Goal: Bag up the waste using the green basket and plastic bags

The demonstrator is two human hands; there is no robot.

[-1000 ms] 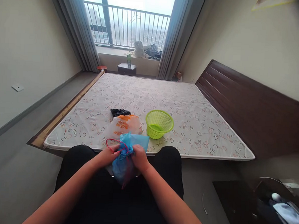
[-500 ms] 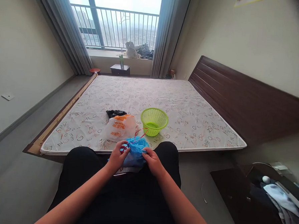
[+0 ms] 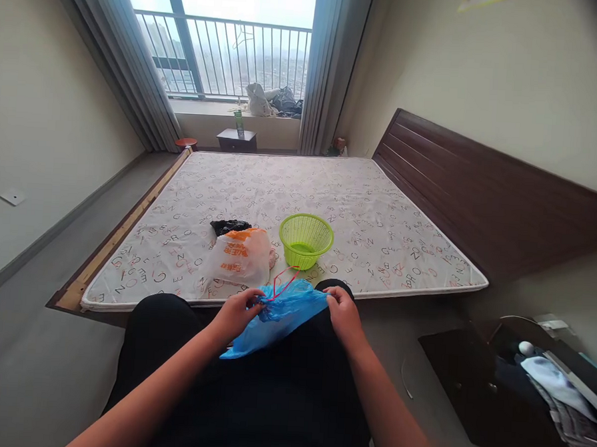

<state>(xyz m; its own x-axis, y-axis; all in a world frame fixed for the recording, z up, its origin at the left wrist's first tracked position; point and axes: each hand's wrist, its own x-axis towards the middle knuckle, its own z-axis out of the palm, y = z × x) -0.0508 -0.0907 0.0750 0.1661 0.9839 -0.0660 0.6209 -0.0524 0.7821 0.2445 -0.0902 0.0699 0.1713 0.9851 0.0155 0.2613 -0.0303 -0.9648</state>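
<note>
A blue plastic bag [image 3: 278,319] is stretched above my lap, between my two hands. My left hand [image 3: 237,316] pinches its gathered top edge on the left. With closed fingers my right hand [image 3: 342,314] grips the bag's right corner. A thin red string [image 3: 286,283] loops up from the top of the bag. Just beyond, on the mattress [image 3: 377,241], stands a green mesh basket [image 3: 305,240]. To its left lies a white plastic bag with orange print [image 3: 241,257], and a black plastic bag [image 3: 229,227] touches its far side. What the blue bag holds is hidden.
The bed's dark headboard [image 3: 461,165] runs along the right. At the lower right is a dark cabinet [image 3: 470,386] with cloths [image 3: 550,378] on it. A small nightstand [image 3: 237,140] with a green bottle stands beyond the bed, below the window.
My right hand has moved right, pulling the blue bag's corner out and spreading the bag wider. My left hand stays at the bag's left side. The view has shifted slightly.
</note>
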